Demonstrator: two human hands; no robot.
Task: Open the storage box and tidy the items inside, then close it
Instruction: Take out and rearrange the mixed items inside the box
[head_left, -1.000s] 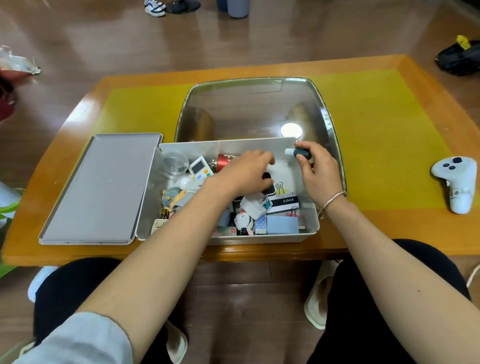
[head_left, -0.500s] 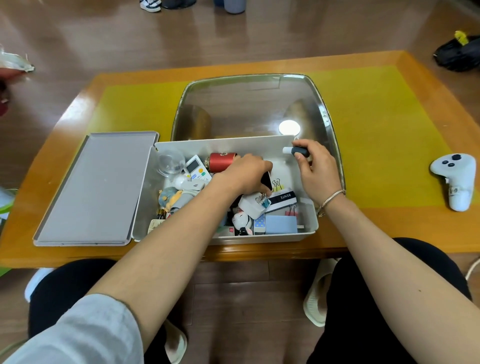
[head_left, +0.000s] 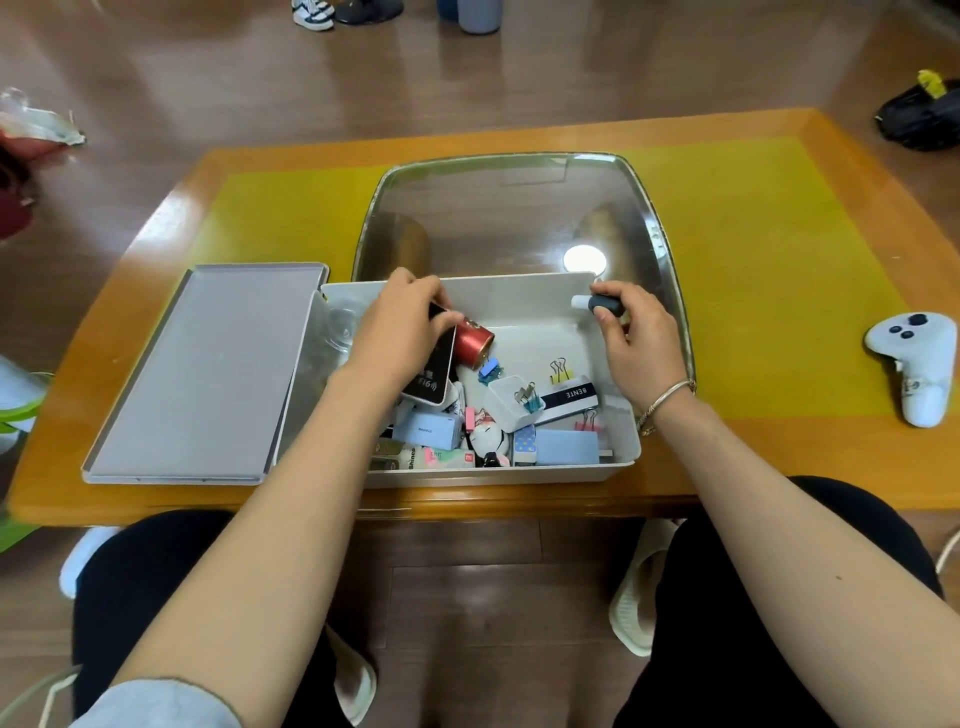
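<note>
Leftmost, the grey lid (head_left: 208, 374) lies flat near the table's (head_left: 779, 447) front-left corner, touching the left wall of the open storage box (head_left: 519, 296), which sits at the front edge. Inside the box's far-left part, the left hand (head_left: 400, 332) curls its fingers round a dark flat device (head_left: 431, 371), tilted, with a red cylinder (head_left: 474, 343) just beside the fingertips; whether they touch it I cannot tell. Binder clips (head_left: 560, 370), a small white tray (head_left: 506, 402) and cartons fill the near half. At the far-right corner, the right hand (head_left: 639, 343) pinches a small dark bottle (head_left: 602, 304) above the rim. Well right lies a white controller (head_left: 917, 358).
</note>
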